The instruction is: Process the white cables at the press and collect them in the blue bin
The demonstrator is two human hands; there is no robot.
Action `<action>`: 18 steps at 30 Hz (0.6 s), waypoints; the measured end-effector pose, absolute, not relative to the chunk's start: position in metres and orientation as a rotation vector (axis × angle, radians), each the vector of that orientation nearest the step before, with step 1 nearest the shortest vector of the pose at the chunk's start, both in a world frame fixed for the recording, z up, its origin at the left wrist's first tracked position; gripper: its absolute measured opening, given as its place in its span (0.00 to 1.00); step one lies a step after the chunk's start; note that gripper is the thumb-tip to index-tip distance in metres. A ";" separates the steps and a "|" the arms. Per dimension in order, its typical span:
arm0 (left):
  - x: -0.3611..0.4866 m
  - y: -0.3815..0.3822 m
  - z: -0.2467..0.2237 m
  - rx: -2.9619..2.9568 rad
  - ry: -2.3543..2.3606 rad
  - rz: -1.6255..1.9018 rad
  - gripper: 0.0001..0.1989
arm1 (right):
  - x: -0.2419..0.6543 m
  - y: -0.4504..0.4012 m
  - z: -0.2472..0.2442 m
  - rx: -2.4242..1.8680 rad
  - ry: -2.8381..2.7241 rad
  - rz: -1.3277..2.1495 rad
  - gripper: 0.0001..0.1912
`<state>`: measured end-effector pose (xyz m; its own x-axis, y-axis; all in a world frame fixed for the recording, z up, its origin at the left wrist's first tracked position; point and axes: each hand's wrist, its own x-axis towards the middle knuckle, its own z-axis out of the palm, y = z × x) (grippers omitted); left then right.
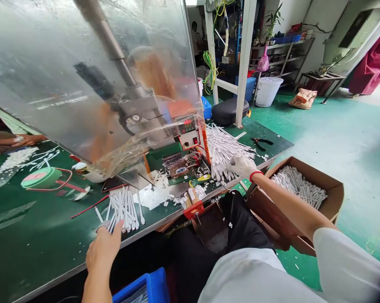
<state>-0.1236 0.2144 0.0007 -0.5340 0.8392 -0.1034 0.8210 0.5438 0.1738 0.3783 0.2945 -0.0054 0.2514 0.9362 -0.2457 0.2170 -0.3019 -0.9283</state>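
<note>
Right in the thick of it: the right hand [240, 166], white glove on and a red band at the wrist, is down at the near edge of the big heap of white plastic strips [224, 147], just right of centre in the frame. The fingers are curled in against the heap, but whether they have strips pinched between them, I can't tell from this angle.

Over at the lower left, the left hand [104, 248], bare, sits at the front edge of the green surface [25, 235], partly open with the fingers bent, right beside a smaller bundle of white strips [123, 208]. Again, no telling whether it has hold of anything.

Those strips lie crossed every which way, so a light pick from the edge of the heap looks like the smart play; dig in from the top and the tangle could come along with it.

Between the two piles stands a machine behind a clear plastic shield [82, 84], with a red digital readout on its control box [188, 132]. White scraps [190, 195] litter the surface in front of it. To the right, an open cardboard box [259, 206] holds a load of white strips [298, 187], and red-handled pliers [262, 143] lie at the back of the surface. A blue crate [155, 286] pokes in at the bottom of the frame.
</note>
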 end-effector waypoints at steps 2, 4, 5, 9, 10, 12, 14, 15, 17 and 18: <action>-0.119 0.212 -0.007 1.348 2.613 0.119 0.33 | 0.375 0.297 -0.009 -1.713 -1.061 1.095 0.16; -0.110 0.199 -0.011 1.305 2.563 0.184 0.27 | 0.374 0.297 -0.011 -1.710 -1.050 1.098 0.17; -0.105 0.190 -0.012 1.286 2.537 0.236 0.24 | 0.375 0.296 -0.011 -1.705 -1.045 1.107 0.17; -0.082 0.145 -0.018 1.124 2.406 0.521 0.21 | 0.385 0.285 -0.006 -1.663 -1.033 1.197 0.14; -0.073 0.134 -0.021 1.084 2.336 0.630 0.21 | 0.388 0.281 -0.005 -1.644 -1.029 1.232 0.13; -0.050 0.114 -0.028 1.013 2.145 0.844 0.26 | 0.389 0.270 -0.005 -1.597 -1.012 1.309 0.11; -0.018 0.100 -0.035 0.954 1.916 0.955 0.32 | 0.384 0.257 -0.009 -1.547 -0.991 1.385 0.09; 0.000 0.095 -0.038 0.935 1.800 0.962 0.34 | 0.379 0.250 -0.010 -1.511 -0.971 1.434 0.09; 0.039 0.091 -0.040 0.940 1.583 0.875 0.33 | 0.364 0.235 -0.011 -1.371 -0.875 1.597 0.10; 0.058 0.092 -0.040 0.964 1.481 0.817 0.32 | 0.356 0.227 -0.008 -1.272 -0.812 1.699 0.11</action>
<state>0.0576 0.0921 -0.0395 -0.0325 0.9055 -0.4231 0.1247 0.4237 0.8972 0.3565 0.2268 -0.0083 -0.1300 0.9003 -0.4155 -0.2423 -0.4352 -0.8671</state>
